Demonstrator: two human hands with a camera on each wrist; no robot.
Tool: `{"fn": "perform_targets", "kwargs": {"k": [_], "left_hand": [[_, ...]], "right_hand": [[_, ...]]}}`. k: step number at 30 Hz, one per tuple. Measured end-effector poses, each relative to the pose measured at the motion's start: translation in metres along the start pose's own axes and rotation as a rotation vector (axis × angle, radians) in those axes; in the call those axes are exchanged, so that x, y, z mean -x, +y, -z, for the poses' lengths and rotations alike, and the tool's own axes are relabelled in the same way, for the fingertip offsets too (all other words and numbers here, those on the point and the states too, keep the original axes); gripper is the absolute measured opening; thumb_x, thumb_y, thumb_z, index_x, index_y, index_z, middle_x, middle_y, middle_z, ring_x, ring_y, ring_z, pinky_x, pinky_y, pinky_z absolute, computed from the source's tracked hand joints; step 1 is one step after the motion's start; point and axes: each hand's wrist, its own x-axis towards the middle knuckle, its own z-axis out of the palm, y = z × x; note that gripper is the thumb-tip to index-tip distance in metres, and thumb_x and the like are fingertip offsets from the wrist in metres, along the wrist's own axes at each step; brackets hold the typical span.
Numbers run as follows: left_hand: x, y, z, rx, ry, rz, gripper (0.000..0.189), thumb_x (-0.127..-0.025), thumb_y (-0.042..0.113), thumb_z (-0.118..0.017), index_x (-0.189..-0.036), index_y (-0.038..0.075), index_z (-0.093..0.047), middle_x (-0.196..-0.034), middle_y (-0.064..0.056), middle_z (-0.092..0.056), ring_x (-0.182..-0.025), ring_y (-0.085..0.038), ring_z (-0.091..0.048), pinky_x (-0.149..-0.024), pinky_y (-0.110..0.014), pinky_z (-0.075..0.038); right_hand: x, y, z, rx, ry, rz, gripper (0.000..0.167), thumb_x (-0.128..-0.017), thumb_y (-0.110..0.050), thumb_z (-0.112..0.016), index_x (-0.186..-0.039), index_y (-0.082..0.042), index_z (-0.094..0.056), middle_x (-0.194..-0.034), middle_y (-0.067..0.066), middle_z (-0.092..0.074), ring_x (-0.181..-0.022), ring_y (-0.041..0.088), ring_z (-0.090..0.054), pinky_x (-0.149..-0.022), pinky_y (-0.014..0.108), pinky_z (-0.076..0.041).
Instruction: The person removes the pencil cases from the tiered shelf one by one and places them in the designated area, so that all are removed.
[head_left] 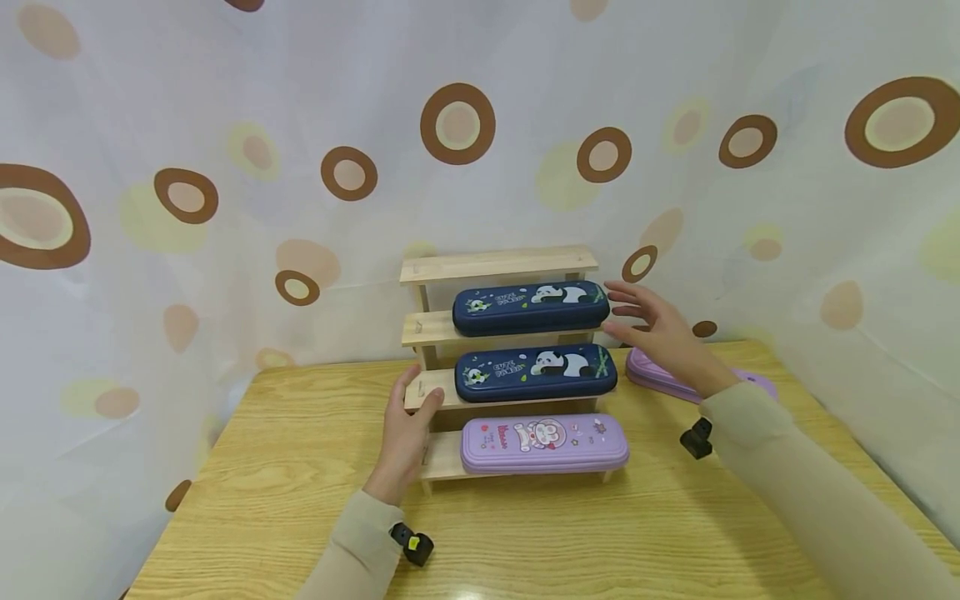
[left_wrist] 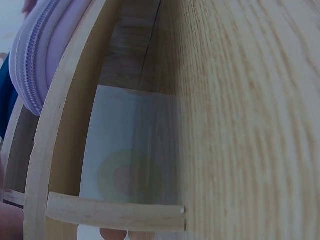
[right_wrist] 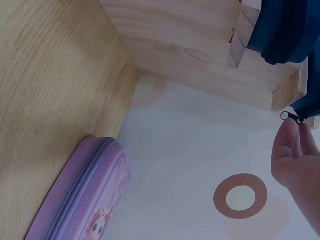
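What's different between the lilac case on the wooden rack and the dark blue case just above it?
The lilac case is pale; the dark blue case is much darker. The lilac case shows a cartoon character; the dark blue case shows pandas. The lilac case lies on the lowest shelf, the dark blue case on the second shelf. Both are long with rounded corners.

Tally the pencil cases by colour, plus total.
Navy panda pencil cases: 2
Purple pencil cases: 2
Total: 4
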Motion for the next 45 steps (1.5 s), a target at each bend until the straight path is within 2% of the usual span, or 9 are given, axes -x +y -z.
{"fn": "perform_targets", "kwargs": {"k": [7, 14, 22, 28, 33, 41, 45], "left_hand": [[-0.001, -0.001, 0.001, -0.004, 0.0, 0.0, 0.06, -0.098, 0.029, -0.064, -0.151, 0.024, -0.036, -0.159, -0.005, -0.024, -0.146, -0.028, -0.018, -0.117, -0.051, -0.02], [-0.001, -0.001, 0.001, -0.008, 0.0, 0.014, 0.06, -0.098, 0.03, -0.064, -0.151, 0.026, -0.036, -0.16, -0.004, -0.023, -0.147, -0.029, -0.017, -0.117, -0.052, -0.019], [-0.001, 0.0, 0.002, -0.023, 0.002, 0.016, 0.06, -0.098, 0.031, -0.064, -0.151, 0.025, -0.036, -0.16, -0.005, -0.022, -0.148, -0.03, -0.014, -0.117, -0.054, -0.017], [0.0, 0.002, 0.001, -0.016, 0.006, 0.011, 0.059, -0.098, 0.029, -0.063, -0.151, 0.025, -0.037, -0.16, -0.004, -0.021, -0.148, -0.029, -0.014, -0.117, -0.052, -0.018], [-0.001, 0.001, 0.0, -0.019, 0.005, 0.013, 0.059, -0.098, 0.03, -0.063, -0.151, 0.025, -0.036, -0.16, -0.005, -0.021, -0.147, -0.03, -0.014, -0.117, -0.053, -0.018], [0.0, 0.001, 0.0, -0.017, 0.002, -0.004, 0.06, -0.098, 0.03, -0.064, -0.151, 0.025, -0.037, -0.161, -0.004, -0.02, -0.148, -0.029, -0.012, -0.117, -0.053, -0.016], [0.0, 0.001, 0.0, -0.02, 0.008, -0.005, 0.059, -0.098, 0.029, -0.063, -0.151, 0.026, -0.037, -0.161, -0.003, -0.021, -0.148, -0.028, -0.011, -0.118, -0.053, -0.014]], "right_hand": [[-0.006, -0.015, -0.009, 0.004, -0.021, -0.055, 0.071, -0.092, -0.04, -0.07, -0.153, -0.031, -0.034, -0.156, 0.004, -0.033, -0.138, 0.033, -0.034, -0.104, 0.064, -0.035], [-0.015, -0.009, -0.014, -0.004, -0.029, -0.041, 0.071, -0.091, -0.042, -0.07, -0.153, -0.033, -0.035, -0.157, 0.002, -0.03, -0.139, 0.037, -0.031, -0.105, 0.064, -0.034], [-0.023, -0.012, -0.018, 0.05, -0.064, -0.033, 0.074, -0.093, -0.041, -0.069, -0.155, -0.03, -0.03, -0.16, 0.001, -0.025, -0.139, 0.038, -0.031, -0.107, 0.066, -0.029], [-0.028, -0.012, -0.02, 0.083, -0.095, -0.067, 0.08, -0.091, -0.044, -0.069, -0.157, -0.031, -0.025, -0.163, 0.002, -0.017, -0.141, 0.04, -0.026, -0.108, 0.068, -0.024], [-0.032, -0.011, -0.022, 0.092, -0.101, -0.083, 0.084, -0.088, -0.047, -0.071, -0.157, -0.034, -0.024, -0.161, 0.005, -0.022, -0.137, 0.037, -0.03, -0.108, 0.067, -0.026], [-0.032, -0.011, -0.023, 0.146, -0.039, -0.074, 0.084, -0.084, -0.048, -0.074, -0.155, -0.028, -0.033, -0.16, 0.003, -0.026, -0.142, 0.035, -0.027, -0.11, 0.063, -0.026], [-0.03, -0.012, -0.023, 0.148, -0.012, -0.072, 0.083, -0.083, -0.048, -0.075, -0.154, -0.028, -0.036, -0.158, 0.005, -0.033, -0.134, 0.034, -0.036, -0.108, 0.059, -0.032]]}}
